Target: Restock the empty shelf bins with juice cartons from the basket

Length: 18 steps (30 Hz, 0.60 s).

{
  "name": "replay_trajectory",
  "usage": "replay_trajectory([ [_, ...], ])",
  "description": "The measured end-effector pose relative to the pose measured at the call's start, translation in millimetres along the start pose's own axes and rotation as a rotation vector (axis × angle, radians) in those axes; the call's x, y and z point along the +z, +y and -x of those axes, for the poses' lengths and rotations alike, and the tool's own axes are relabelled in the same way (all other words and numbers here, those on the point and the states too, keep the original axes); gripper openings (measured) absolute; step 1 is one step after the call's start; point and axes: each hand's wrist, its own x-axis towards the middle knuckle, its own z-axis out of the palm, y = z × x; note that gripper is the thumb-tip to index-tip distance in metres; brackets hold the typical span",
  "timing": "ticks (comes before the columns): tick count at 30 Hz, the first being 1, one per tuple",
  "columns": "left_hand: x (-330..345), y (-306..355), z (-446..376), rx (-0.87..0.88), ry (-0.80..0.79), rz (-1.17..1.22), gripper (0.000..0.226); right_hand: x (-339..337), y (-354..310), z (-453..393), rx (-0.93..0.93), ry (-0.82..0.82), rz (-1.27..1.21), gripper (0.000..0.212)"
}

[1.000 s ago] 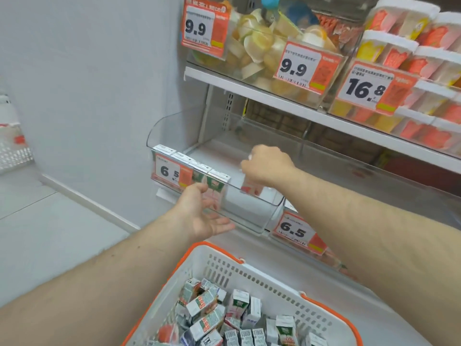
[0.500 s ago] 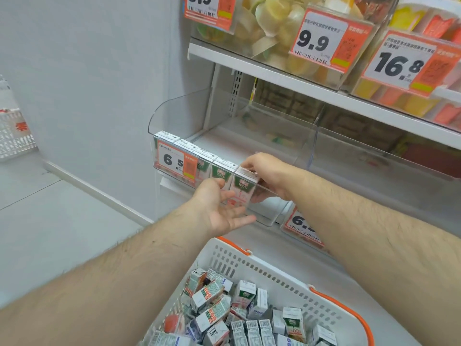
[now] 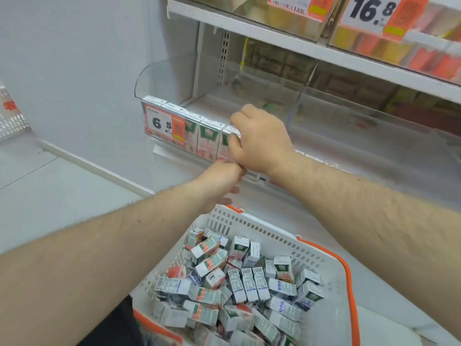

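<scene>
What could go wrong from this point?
1. The right hand is at the newest carton at the end of the upright row; a nudge may topple its neighbours.
2. The left hand hangs over the basket rim and might snag on it.

A plain pale wall [image 3: 74, 58] is met by a grey tiled floor [image 3: 37, 196] along a white skirting board [image 3: 99, 168]; even lighting is seen.

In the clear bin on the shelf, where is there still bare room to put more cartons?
Free: the bin floor behind the front row of cartons, back to the shelf wall, and the neighbouring bin past the clear divider. Crowded: the front row's right end, where the right hand grips a carton above the left hand.
</scene>
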Motion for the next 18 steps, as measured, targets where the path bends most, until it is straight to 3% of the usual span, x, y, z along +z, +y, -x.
replay_trajectory([
  [2, 6, -13, 6, 0.165, -0.051, -0.34, 0.027, -2, -6, 34, -0.151, 0.156, -0.086, 0.019],
  [4, 12, -26, 13, 0.263, -0.124, -0.605, 0.021, -1, -13, 73, -0.138, 0.094, -0.163, 0.02],
  [8, 13, -56, 19, 0.166, -0.23, -0.951, 0.011, 14, -24, 147, 0.079, -0.173, -0.303, 0.027],
  [13, 8, -114, 10, 0.042, -0.394, -1.381, 0.026, 37, -37, 198, 0.38, -0.581, -0.369, 0.02],
  [15, 3, -133, 6, 0.038, -0.457, -1.563, 0.03, 49, -39, 213, 0.464, -0.687, -0.424, 0.019],
  [18, -3, -158, 1, -0.03, -0.483, -1.646, 0.041, 71, -35, 235, 0.599, -0.797, -0.482, 0.022],
])
